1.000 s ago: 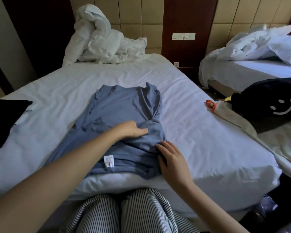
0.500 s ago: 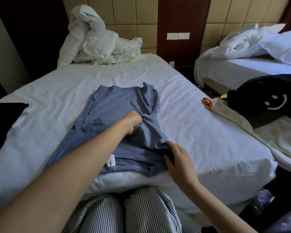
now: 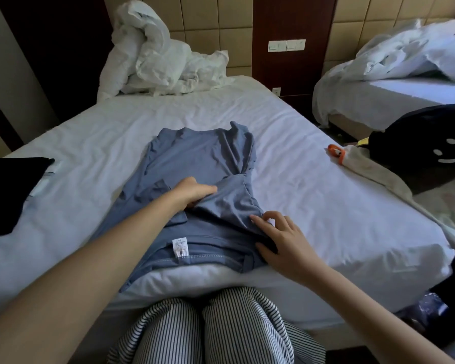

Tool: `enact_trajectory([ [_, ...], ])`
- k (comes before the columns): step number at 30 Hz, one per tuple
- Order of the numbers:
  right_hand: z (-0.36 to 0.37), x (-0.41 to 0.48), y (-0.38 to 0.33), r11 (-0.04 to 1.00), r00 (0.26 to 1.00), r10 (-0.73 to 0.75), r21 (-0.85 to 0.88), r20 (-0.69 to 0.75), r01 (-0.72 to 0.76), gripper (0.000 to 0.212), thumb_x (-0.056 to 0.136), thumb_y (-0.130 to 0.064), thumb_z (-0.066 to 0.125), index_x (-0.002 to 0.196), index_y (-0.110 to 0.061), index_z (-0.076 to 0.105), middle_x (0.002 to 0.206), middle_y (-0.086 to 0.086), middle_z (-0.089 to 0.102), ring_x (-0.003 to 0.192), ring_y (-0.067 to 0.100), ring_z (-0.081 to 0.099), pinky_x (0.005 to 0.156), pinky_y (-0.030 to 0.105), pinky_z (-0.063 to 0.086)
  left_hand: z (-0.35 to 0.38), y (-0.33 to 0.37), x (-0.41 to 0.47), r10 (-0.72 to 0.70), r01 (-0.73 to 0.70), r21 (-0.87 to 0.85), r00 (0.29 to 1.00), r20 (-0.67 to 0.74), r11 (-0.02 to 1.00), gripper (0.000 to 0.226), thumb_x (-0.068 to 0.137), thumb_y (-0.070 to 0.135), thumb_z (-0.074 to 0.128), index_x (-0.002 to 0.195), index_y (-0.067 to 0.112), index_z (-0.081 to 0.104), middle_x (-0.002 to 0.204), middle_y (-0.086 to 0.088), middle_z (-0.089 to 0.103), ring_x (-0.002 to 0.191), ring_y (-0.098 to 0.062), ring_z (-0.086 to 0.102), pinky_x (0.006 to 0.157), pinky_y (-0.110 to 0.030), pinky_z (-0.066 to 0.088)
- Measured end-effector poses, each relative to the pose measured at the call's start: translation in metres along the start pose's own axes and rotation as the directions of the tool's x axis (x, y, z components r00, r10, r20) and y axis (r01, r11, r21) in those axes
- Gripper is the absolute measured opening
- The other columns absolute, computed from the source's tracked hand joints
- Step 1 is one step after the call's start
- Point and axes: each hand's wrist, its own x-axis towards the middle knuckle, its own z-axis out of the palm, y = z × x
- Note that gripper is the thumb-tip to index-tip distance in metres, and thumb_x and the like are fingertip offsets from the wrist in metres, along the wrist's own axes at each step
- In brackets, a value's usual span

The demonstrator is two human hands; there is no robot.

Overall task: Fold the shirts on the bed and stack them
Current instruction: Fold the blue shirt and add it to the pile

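A black garment (image 3: 8,193) lies at the left, cut off by the frame edge. The blue shirt (image 3: 195,164) lies mid-bed (image 3: 326,206), collar away from the person, hem at the near edge with a white label (image 3: 180,247) showing; it is creased, its right side partly folded over the middle. The left hand (image 3: 192,192) pinches a raised fold of the shirt, fingertips buried in the cloth. The right hand (image 3: 279,240) grips the shirt's right edge, thumb beneath, fingers curled on top. Farther right a pale cloth (image 3: 378,177) and a dark smiley item (image 3: 431,143) run out of frame; what they are is unclear.
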Motion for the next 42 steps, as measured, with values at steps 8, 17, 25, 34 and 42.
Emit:
enact_trajectory([
  [8, -0.024, 0.008, 0.0, 0.998, 0.993, -0.051, -0.035, -0.11, 0.048, 0.044, 0.073, -0.011, 0.035, 0.092, -0.01, 0.074, 0.09, 0.009, 0.067, 0.064, 0.025, 0.065, 0.05, 0.025, 0.047, -0.023, 0.004, 0.003, 0.196, -0.11, -0.333, 0.952, 0.237, 0.936, 0.043, 0.091, 0.0, 0.056, 0.129, 0.015, 0.046, 0.121, -0.003, 0.057, 0.102, -0.018, 0.058, 0.086, -0.024, 0.048],
  [17, -0.032, 0.017, -0.005, 0.998, 0.993, -0.008, -0.061, 0.117, 0.016, 0.065, 0.059, -0.025, 0.026, 0.107, -0.03, 0.07, 0.121, 0.002, 0.062, 0.096, 0.026, 0.061, 0.078, 0.033, 0.042, -0.008, 0.0, -0.007, 0.119, -0.117, -0.056, 0.992, 0.047, 0.992, 0.058, 0.087, 0.001, 0.047, 0.14, 0.021, 0.033, 0.104, -0.011, 0.06, 0.082, -0.027, 0.058, 0.062, -0.025, 0.048],
  [25, 0.0, 0.008, 0.003, 0.986, 0.934, 0.051, -0.165, 0.352, 0.009, 0.073, 0.09, -0.066, 0.003, 0.138, -0.029, 0.044, 0.143, 0.006, 0.045, 0.128, 0.033, 0.046, 0.105, 0.042, 0.034, 0.043, -0.049, -0.035, 0.467, -0.428, 0.624, 0.877, 0.111, 0.654, 0.048, 0.1, 0.045, 0.026, 0.147, 0.041, 0.019, 0.158, 0.01, 0.014, 0.145, -0.025, 0.012, 0.117, -0.037, 0.011],
  [34, -0.007, -0.004, -0.007, 0.997, 0.98, -0.046, -0.051, 0.196, 0.057, 0.082, 0.079, -0.08, 0.002, 0.144, -0.038, 0.027, 0.151, -0.012, 0.02, 0.142, 0.02, 0.013, 0.112, 0.035, -0.001, 0.0, -0.052, -0.05, 0.595, -0.605, 0.432, 0.784, 0.176, 0.669, 0.041, 0.097, 0.038, 0.043, 0.132, 0.021, 0.054, 0.146, -0.001, 0.042, 0.139, -0.018, 0.029, 0.111, -0.027, 0.017],
  [42, 0.013, -0.046, -0.009, 0.99, 0.985, -0.138, -0.051, -0.101, 0.134, 0.05, 0.09, -0.055, 0.041, 0.118, -0.018, 0.061, 0.125, 0.0, 0.061, 0.124, 0.024, 0.047, 0.105, 0.043, 0.026, -0.082, -0.172, -0.115, 0.851, -0.713, 0.488, 0.507, -0.138, 0.504, 0.035, 0.087, 0.042, 0.055, 0.074, 0.01, 0.061, 0.09, -0.003, 0.068, 0.089, -0.01, 0.058, 0.081, -0.023, 0.041],
])
